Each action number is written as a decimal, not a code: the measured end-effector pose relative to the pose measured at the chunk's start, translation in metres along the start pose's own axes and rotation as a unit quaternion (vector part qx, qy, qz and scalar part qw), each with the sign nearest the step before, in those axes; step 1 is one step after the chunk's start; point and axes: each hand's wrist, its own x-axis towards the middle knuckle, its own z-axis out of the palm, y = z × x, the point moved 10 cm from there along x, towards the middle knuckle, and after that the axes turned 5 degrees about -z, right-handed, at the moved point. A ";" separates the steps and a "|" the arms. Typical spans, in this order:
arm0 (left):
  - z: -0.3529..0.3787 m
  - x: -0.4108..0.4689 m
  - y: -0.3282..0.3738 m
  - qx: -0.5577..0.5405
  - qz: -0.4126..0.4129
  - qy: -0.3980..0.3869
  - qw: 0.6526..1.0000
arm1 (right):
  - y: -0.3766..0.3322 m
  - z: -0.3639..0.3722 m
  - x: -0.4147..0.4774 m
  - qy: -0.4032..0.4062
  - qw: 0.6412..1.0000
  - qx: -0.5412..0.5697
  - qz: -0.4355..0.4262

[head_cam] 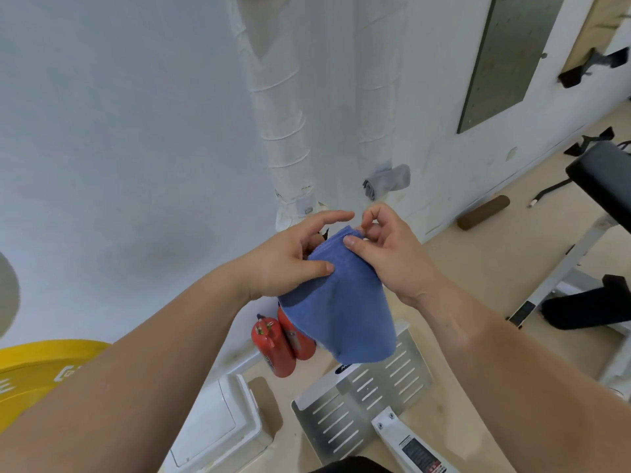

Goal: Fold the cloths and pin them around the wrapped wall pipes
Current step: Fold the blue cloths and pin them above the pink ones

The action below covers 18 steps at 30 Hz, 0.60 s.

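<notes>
A folded blue cloth [345, 302] hangs in the air in front of the wall, held by both hands. My left hand [283, 264] grips its left edge, thumb laid across the front. My right hand [389, 254] pinches the cloth's top corner between thumb and fingers. Behind the hands, two white wrapped pipes run down the wall: the left pipe [283, 124] and the right pipe [379, 97]. A grey cloth [387, 180] is fixed around the right pipe, just above my hands. Whether a pin is in my fingers cannot be told.
Two red fire extinguishers [283, 343] lie on the floor by the wall below the cloth. A white box [222, 418], a slotted metal footplate [362, 387], a yellow weight plate [37, 370] and a black padded bench [604, 182] stand around me.
</notes>
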 end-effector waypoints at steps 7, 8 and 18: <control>-0.008 -0.003 -0.003 0.059 0.034 0.090 0.994 | 0.049 0.013 -0.013 -0.131 0.987 -0.027 0.089; -0.011 -0.002 -0.006 0.060 0.031 0.101 0.993 | 0.068 0.019 -0.022 -0.180 0.974 -0.079 0.117; -0.054 -0.021 -0.095 0.077 -0.092 0.231 0.965 | 0.162 -0.007 -0.069 -0.244 0.916 -0.218 0.233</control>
